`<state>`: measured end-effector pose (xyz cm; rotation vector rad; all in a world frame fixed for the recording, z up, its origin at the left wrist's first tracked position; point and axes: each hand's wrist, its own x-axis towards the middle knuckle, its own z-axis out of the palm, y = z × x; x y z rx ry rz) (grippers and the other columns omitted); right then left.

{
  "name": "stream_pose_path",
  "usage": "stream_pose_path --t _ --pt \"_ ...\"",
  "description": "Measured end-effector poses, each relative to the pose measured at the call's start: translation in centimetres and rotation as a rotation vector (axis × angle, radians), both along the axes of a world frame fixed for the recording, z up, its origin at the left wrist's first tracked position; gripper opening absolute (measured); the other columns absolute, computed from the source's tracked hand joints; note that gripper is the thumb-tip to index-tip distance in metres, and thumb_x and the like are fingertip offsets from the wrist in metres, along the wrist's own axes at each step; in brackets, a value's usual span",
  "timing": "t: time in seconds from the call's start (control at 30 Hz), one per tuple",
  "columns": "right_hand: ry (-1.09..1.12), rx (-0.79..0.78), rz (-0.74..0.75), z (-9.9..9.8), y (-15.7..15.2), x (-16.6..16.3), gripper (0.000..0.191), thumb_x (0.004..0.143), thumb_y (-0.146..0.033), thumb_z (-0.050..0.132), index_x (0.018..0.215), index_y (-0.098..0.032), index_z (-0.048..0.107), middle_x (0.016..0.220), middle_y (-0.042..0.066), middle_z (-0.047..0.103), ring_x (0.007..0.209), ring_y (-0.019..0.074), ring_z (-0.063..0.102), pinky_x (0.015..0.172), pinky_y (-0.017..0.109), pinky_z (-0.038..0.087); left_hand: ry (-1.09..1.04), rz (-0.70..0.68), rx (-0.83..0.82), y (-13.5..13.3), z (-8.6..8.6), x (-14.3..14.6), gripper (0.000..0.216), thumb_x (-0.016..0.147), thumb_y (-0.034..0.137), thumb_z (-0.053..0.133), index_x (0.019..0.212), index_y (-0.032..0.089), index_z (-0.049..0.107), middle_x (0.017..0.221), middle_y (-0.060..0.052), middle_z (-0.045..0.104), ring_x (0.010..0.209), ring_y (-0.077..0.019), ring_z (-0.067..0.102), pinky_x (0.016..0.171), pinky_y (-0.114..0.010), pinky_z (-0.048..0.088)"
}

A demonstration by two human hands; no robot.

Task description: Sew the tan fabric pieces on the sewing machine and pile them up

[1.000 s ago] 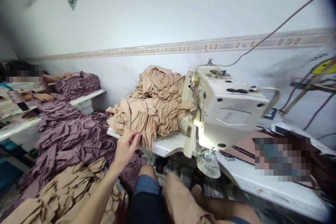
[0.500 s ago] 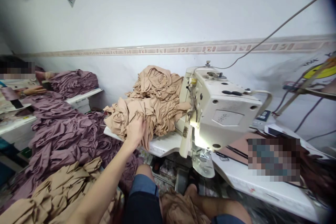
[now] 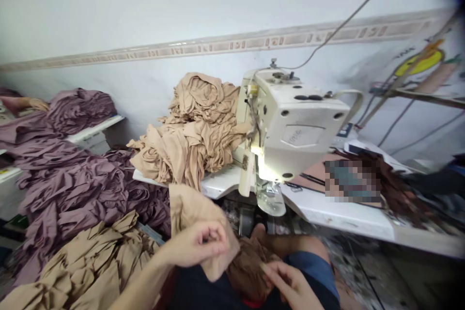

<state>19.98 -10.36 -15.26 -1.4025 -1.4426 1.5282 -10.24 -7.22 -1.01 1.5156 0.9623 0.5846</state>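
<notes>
Lower centre of frame: left hand closed, grip clamped on one tan fabric piece over the lap. Right hand pinches darker brown cloth. Judged: piece picked up, alignment needed. One sewing machine; two tan heaps.

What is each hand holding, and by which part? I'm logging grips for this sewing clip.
The left hand pinches a tan fabric piece at its lower edge. The right hand fingers brown fabric on the lap.
</notes>
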Motion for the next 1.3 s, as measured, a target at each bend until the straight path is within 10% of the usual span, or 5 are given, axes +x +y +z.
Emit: stream_pose_path --t 0.13,0.23,0.5,0.8,1.3 --pt "0.178 -0.075 -0.127 2.0 -1.2 -3.2 0.076 0.080 -0.092 0.067 0.086 -0.018 0.082 0.085 0.011 0.077 0.076 0.0246 0.070 0.055 0.028 0.051 0.008 -0.125 -0.279 -3.1 -5.7 3.3 0.041 0.081 0.055 0.086 0.082 0.018 0.068 0.072 0.002 0.060 0.064 -0.0121 0.047 0.063 -0.024 0.039" --pt "0.267 -0.173 0.126 3.3 -2.6 -5.6 0.075 0.083 -0.091 0.065 0.075 -0.017 0.076 0.067 0.002 0.066 0.056 0.0153 0.058 0.048 0.023 0.044 -0.020 -0.159 -0.338 -4.0 -7.3 3.7 0.035 0.076 0.042 0.091 0.088 0.017 0.069 0.075 0.003 0.060 0.066 -0.0109 0.049 0.064 -0.022 0.040" --pt "0.145 -0.148 0.342 5.8 -1.6 0.7 0.047 0.080 -0.060 0.088 0.071 -0.016 0.078 0.055 -0.005 0.052 0.051 0.0085 0.033 0.047 0.023 0.022 0.158 -0.236 -0.253 -2.6 -6.9 -0.7 0.034 0.097 0.046 0.075 0.083 0.015 0.074 0.067 0.001 0.064 0.060 -0.0114 0.051 0.061 -0.022 0.038" --pt "0.018 0.097 0.335 9.9 1.6 1.1 0.035 0.086 -0.051 0.086 0.088 -0.018 0.073 0.073 -0.003 0.060 0.062 0.0117 0.046 0.056 0.023 0.035 0.089 -0.107 0.339 -0.9 -3.6 6.9 0.029 0.108 0.029 0.059 0.091 0.018 0.079 0.103 -0.009 0.071 0.092 -0.0203 0.068 0.084 -0.027 0.050" --pt "-0.049 0.086 0.477 13.1 0.9 3.7 0.025 0.095 -0.035 0.073 0.082 -0.016 0.083 0.057 -0.001 0.066 0.048 0.0118 0.053 0.050 0.023 0.038 -0.125 -0.426 -0.301 -0.4 -6.2 9.6 0.047 0.082 0.056 0.089 0.097 0.012 0.081 0.080 -0.002 0.069 0.069 -0.0126 0.055 0.067 -0.024 0.046"
